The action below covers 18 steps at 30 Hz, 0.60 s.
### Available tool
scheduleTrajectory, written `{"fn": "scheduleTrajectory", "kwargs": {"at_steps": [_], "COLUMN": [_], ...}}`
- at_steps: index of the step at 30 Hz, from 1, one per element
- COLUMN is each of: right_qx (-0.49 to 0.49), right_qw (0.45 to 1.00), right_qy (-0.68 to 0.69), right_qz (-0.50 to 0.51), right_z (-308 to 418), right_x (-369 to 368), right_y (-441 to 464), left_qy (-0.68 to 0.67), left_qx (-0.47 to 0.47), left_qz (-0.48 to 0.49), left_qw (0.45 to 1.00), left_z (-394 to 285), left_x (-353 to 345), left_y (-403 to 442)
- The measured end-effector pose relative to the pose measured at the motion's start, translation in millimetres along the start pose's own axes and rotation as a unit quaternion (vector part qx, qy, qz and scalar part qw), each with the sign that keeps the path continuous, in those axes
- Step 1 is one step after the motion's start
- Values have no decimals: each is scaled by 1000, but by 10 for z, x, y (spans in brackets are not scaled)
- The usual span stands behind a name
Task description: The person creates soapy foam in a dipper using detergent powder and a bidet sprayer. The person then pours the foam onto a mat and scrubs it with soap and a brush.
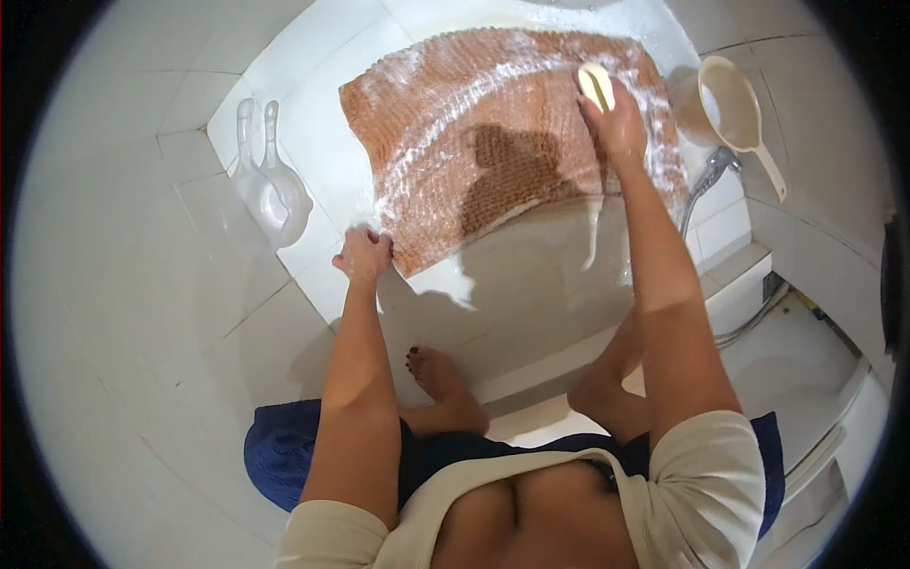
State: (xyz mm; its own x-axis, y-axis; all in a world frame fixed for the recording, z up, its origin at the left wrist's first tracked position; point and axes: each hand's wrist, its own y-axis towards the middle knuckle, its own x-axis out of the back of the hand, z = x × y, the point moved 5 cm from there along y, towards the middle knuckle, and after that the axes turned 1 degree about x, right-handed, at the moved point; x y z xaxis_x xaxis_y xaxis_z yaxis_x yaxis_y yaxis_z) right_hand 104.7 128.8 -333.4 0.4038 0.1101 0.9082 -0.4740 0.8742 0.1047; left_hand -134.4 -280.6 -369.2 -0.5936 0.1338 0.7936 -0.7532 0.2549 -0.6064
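A brown ribbed bath mat (427,142) lies spread on the wet tiled floor, with streaks of white suds across it. My right hand (622,125) is closed around a cream scrub brush (596,87) on the mat's far right part. The brush's underside is hidden. At the mat's near left corner, my left hand (365,253) has its fingers curled on the edge. Its fingertips are partly hidden.
White dippers (280,199) lie by the left wall. On the right, a beige dipper (730,104) is beside a metal faucet (706,185). A white toilet (791,365) stands at the near right. My bare feet are on the floor below the mat.
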Motion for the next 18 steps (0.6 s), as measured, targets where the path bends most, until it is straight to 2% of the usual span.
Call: {"fn": "scheduleTrajectory", "kwargs": {"at_steps": [1,2,4,5,7,8,10,11,12,14,15,17,18], "right_qx": [-26,-11,-38,-78,-107,-120,-224,-132,-67,73,69,255,256], "right_qw": [999,999,991,988,977,973,930,942,961,969,940,928,927], "right_qy": [25,22,85,95,150,159,251,287,263,229,187,163,166], "right_qz": [-23,-39,-98,-93,-107,-115,-151,-116,-59,49,279,218,219], "right_z": [3,27,19,27,25,122,495,712,1092,1885,2225,2461,2382], "right_x": [61,101,192,241,281,363,363,111,-38,-307,-538,-630,-660], "right_y": [-124,-222,-443,-497,-490,-446,-525,-540,-701,-1062,-1140,-1383,-1322], "left_qy": [-103,-120,-298,-309,-184,-181,-37,-35,-30,-90,-49,-29,-9], "left_qx": [-43,-48,-35,-35,1,6,-61,-65,-70,-22,-62,-36,-1], "left_qz": [-79,-90,-143,-148,-59,-56,-34,-31,-30,-17,-13,-14,-7], "left_qw": [991,987,943,939,981,982,997,997,997,996,997,999,1000], "left_z": [54,-55,-322,-488,-801,-839,-975,-1009,-1010,-863,-772,-542,-413], "left_x": [-84,-76,27,84,156,181,147,180,182,160,132,161,164], "left_y": [60,72,106,66,13,-35,-76,-126,-123,-70,-17,-86,-90]}}
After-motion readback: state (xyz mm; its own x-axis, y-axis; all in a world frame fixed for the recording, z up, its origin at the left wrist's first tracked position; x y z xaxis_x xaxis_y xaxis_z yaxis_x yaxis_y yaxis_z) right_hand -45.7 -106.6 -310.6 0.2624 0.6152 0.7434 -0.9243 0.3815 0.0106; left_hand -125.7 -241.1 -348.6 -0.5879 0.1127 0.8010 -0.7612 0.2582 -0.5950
